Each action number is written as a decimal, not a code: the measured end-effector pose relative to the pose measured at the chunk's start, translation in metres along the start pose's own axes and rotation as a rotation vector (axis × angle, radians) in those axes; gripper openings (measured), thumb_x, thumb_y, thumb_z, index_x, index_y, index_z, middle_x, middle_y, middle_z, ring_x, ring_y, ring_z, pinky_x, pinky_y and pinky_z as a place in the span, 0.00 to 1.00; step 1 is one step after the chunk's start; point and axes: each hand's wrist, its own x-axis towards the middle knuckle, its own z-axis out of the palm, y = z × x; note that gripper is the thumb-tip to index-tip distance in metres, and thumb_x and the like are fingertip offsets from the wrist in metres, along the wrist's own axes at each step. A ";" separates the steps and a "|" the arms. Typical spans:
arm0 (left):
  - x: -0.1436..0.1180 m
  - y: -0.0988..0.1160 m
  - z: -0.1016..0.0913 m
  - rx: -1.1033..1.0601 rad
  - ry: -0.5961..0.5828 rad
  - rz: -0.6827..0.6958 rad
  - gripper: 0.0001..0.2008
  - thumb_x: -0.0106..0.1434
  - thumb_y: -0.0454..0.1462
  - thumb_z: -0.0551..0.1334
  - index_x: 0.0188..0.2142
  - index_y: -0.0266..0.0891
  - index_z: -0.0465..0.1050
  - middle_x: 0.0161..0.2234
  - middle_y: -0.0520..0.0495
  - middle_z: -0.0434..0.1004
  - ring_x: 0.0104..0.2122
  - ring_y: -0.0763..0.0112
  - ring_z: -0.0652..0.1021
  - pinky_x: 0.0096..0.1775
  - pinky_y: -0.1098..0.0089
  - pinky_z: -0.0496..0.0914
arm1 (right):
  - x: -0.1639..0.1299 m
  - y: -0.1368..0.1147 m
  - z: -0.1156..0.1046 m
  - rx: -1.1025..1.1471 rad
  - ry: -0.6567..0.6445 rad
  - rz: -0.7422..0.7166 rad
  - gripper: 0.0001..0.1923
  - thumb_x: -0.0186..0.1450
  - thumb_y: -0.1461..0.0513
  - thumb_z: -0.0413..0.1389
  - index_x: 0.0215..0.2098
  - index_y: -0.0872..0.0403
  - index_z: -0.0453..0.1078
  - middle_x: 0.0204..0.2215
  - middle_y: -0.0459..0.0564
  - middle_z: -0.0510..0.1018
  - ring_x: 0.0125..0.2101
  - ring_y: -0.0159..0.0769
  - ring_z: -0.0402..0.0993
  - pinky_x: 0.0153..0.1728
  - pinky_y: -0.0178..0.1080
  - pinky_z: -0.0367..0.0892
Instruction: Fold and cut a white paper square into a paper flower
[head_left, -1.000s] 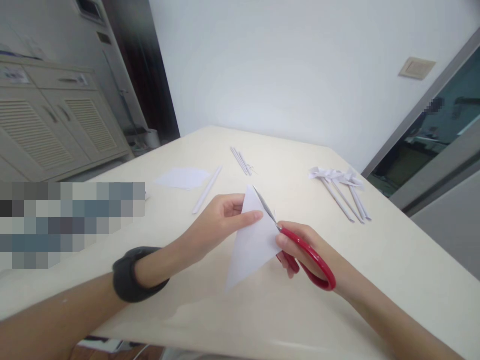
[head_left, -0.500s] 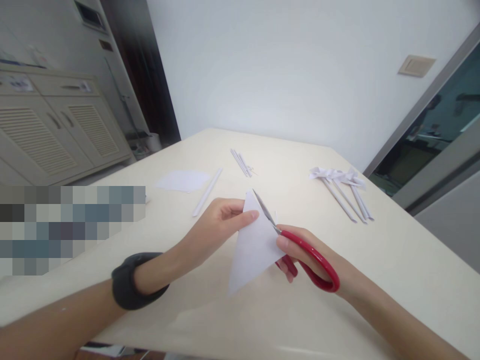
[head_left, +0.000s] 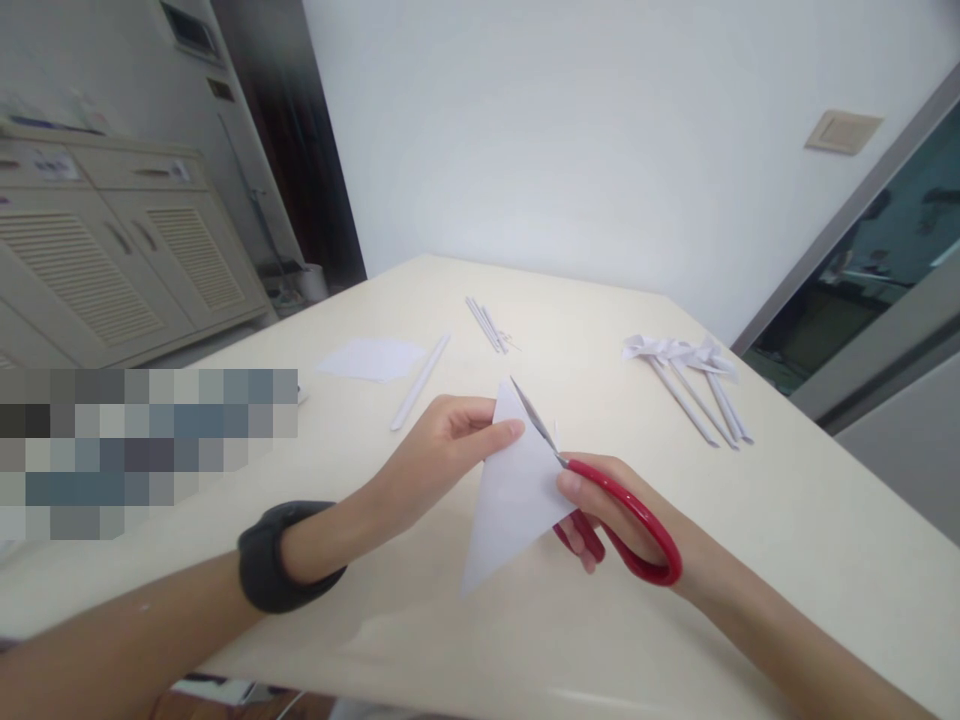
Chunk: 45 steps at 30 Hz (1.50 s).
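Note:
My left hand [head_left: 442, 450] pinches the upper corner of a folded white paper triangle [head_left: 510, 500], holding it above the cream table [head_left: 787, 520]. My right hand [head_left: 600, 510] grips red-handled scissors [head_left: 622, 515]. Their metal blades run up along the paper's upper right edge toward its top corner. A dark band sits on my left wrist [head_left: 277, 555].
On the table lie a flat white sheet [head_left: 371, 358], a rolled paper stick [head_left: 420, 380], a few thin sticks [head_left: 486, 325] farther back, and several paper pinwheels on sticks [head_left: 694, 380] at the right. A cabinet [head_left: 127, 270] stands at left beyond the table edge.
Hands, paper and scissors have barely shifted; the view has drifted slightly. The scissors stay at the paper's upper right edge.

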 end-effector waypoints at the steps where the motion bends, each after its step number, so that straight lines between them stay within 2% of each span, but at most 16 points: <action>1: 0.000 0.000 0.000 -0.002 -0.001 -0.002 0.11 0.60 0.42 0.58 0.31 0.38 0.77 0.30 0.50 0.78 0.29 0.71 0.75 0.31 0.74 0.68 | 0.000 0.000 0.000 -0.002 0.006 0.005 0.17 0.66 0.55 0.47 0.23 0.55 0.59 0.17 0.41 0.66 0.18 0.25 0.64 0.26 0.33 0.59; 6: 0.000 -0.001 -0.001 -0.013 -0.009 -0.013 0.12 0.60 0.42 0.58 0.29 0.37 0.75 0.29 0.50 0.77 0.29 0.70 0.74 0.31 0.74 0.67 | -0.001 -0.003 0.000 -0.055 0.031 0.048 0.16 0.65 0.55 0.49 0.24 0.54 0.57 0.15 0.40 0.64 0.17 0.26 0.60 0.24 0.33 0.57; 13: -0.001 0.000 0.001 0.007 -0.027 -0.022 0.11 0.59 0.41 0.59 0.28 0.35 0.75 0.27 0.49 0.77 0.27 0.72 0.73 0.28 0.75 0.66 | 0.000 -0.006 0.002 -0.046 0.028 0.034 0.14 0.65 0.55 0.49 0.25 0.54 0.56 0.18 0.41 0.64 0.21 0.27 0.61 0.26 0.33 0.57; 24: -0.001 -0.001 0.002 -0.013 -0.016 -0.064 0.12 0.59 0.41 0.59 0.26 0.36 0.74 0.27 0.49 0.76 0.26 0.72 0.73 0.27 0.75 0.66 | 0.001 -0.007 0.006 -0.045 0.037 0.049 0.17 0.65 0.53 0.48 0.22 0.54 0.56 0.14 0.41 0.64 0.17 0.28 0.62 0.24 0.34 0.59; 31: 0.001 -0.002 0.002 -0.024 -0.042 -0.107 0.12 0.59 0.42 0.58 0.27 0.36 0.73 0.26 0.50 0.75 0.26 0.74 0.73 0.27 0.75 0.65 | 0.003 0.001 0.003 -0.067 0.055 0.037 0.17 0.66 0.55 0.47 0.23 0.54 0.57 0.15 0.40 0.65 0.17 0.26 0.63 0.24 0.33 0.58; 39: 0.004 -0.004 -0.001 0.046 0.003 0.007 0.15 0.62 0.43 0.55 0.23 0.36 0.66 0.23 0.53 0.65 0.26 0.75 0.67 0.31 0.74 0.64 | 0.002 0.003 0.000 -0.108 0.065 0.064 0.16 0.65 0.54 0.48 0.24 0.54 0.58 0.16 0.41 0.65 0.18 0.27 0.63 0.23 0.32 0.57; 45: 0.004 -0.004 0.000 0.054 0.020 0.030 0.15 0.61 0.43 0.54 0.23 0.36 0.67 0.24 0.51 0.67 0.27 0.73 0.69 0.32 0.72 0.65 | 0.001 0.001 0.003 -0.018 0.032 0.028 0.17 0.66 0.53 0.47 0.24 0.54 0.57 0.16 0.41 0.64 0.18 0.26 0.60 0.22 0.32 0.55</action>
